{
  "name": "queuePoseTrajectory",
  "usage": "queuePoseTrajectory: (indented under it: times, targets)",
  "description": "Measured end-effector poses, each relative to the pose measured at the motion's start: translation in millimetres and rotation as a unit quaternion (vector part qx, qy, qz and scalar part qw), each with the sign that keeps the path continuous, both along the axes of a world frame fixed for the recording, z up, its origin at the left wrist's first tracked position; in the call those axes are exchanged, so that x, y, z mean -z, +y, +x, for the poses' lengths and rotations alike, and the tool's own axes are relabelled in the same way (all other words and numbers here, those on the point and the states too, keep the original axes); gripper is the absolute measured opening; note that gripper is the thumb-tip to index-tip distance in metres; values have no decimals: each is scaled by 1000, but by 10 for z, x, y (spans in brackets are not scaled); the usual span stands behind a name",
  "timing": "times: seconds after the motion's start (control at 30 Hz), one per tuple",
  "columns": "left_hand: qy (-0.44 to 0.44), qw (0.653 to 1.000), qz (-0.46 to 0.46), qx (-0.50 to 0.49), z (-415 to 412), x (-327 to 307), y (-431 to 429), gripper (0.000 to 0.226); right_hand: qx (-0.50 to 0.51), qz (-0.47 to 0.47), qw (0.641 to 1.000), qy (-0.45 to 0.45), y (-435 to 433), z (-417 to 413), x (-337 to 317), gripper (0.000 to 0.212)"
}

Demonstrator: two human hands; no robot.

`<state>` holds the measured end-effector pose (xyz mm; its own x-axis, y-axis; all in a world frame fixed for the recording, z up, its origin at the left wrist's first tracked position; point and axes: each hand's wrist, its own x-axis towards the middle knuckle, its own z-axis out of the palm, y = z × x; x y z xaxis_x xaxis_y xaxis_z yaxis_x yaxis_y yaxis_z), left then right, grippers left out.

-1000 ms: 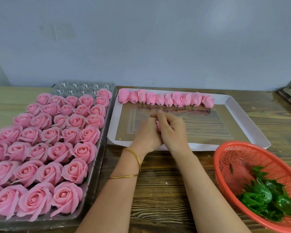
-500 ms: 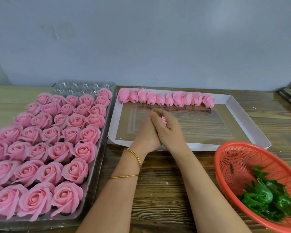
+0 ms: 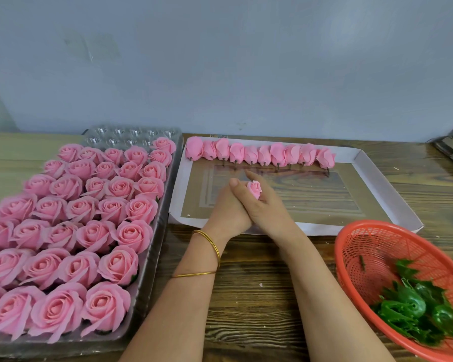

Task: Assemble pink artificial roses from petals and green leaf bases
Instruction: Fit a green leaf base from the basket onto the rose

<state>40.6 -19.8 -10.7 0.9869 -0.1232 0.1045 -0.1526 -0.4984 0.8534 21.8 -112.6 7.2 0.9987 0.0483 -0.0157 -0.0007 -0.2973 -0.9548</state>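
While the right hand (image 3: 268, 212) grips a bud (image 3: 254, 188), grip of the left hand (image 3: 226, 207) hidden, gentle, even pressure should keep it tightly rolled.

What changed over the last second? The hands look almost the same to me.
The pink bud, nearly hidden between the hands a second ago, now pokes up in plain view, with fingers of the right hand curled round it; the left hand stays pressed alongside. The rose tray, the row of buds and the red basket stayed put.
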Motion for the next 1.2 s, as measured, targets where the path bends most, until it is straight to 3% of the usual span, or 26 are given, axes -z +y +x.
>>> queuePoseTrajectory:
  times: [0.1, 0.2, 0.3, 0.37, 0.47, 0.7, 0.9, 1.2]
  targets:
    - [-6, 1000, 4, 23, -7, -58, -59, 12, -5, -14, 1000, 2, -21, -16, -13, 91]
    - [-11, 998, 38, 38, 19, -109, -53, 22, 0, 7, 1000, -5, -42, -18, -38, 90]
    - [19, 994, -76, 72, 3, -151, 52, 34, 26, 167, 985, -20, -97, 30, -70, 52]
    - [29, 992, -83, 86, -33, -194, 91, 47, 44, 253, 965, -47, -131, 53, -90, 36]
    - [52, 991, -69, 98, -43, -202, 82, 39, 42, 305, 949, -73, -136, 58, -114, 37]
    - [16, 987, -59, 146, -61, -210, 38, 46, -20, 250, 965, -79, 14, -1, -114, 40]
    - [10, 984, -117, 131, -61, -208, 70, 50, -29, 235, 969, -68, 64, -6, -129, 48]
    - [9, 980, -156, 121, -50, -193, 90, 31, -44, 160, 985, -56, 39, -17, -85, 65]
